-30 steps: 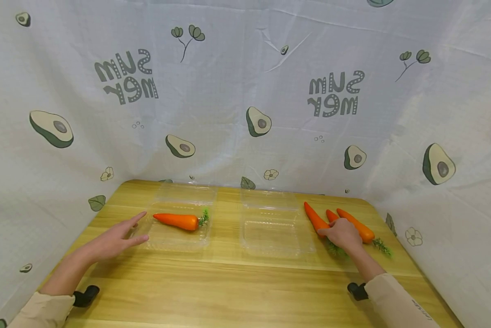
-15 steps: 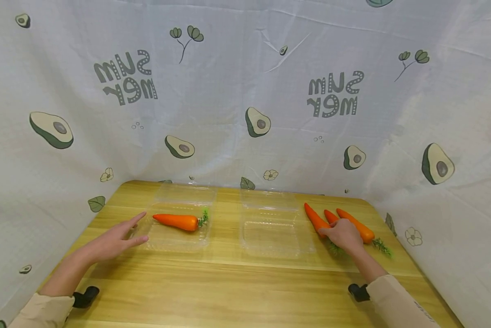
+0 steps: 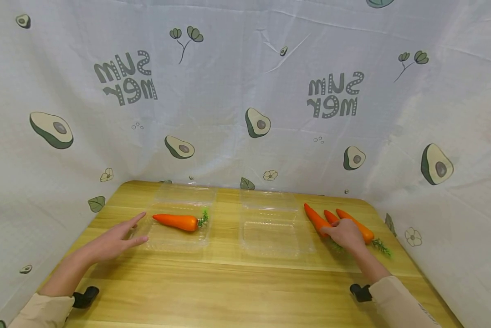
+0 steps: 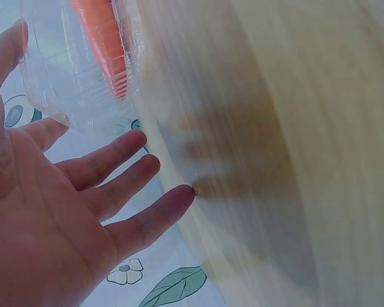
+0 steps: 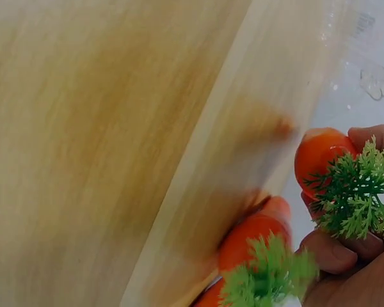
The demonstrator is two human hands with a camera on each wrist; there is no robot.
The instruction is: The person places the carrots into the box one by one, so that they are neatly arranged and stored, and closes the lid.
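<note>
My right hand (image 3: pixel 345 234) grips the leftmost of three carrots on the right, its thumb on the near side of that carrot (image 3: pixel 315 218). In the right wrist view the held carrot (image 5: pixel 317 157) lies between thumb and fingers, its leafy top (image 5: pixel 358 192) hanging over them. Beside it are the middle carrot (image 3: pixel 330 216), partly hidden by the hand, and the right carrot (image 3: pixel 358 226). My left hand (image 3: pixel 112 241) is spread, palm facing a clear plastic container (image 3: pixel 177 241), fingertips right at its left side. One carrot (image 3: pixel 177 222) lies across that container.
A second clear container (image 3: pixel 272 237) stands between the first one and the carrots on the right. Both lids (image 3: pixel 188 193) are folded back toward the printed curtain (image 3: pixel 229 91), which encloses the wooden table (image 3: pixel 229 291) at the back and sides.
My right hand has shifted very slightly to the right, and the middle carrot's tip sits a touch further left. The left hand stays where it was.
</note>
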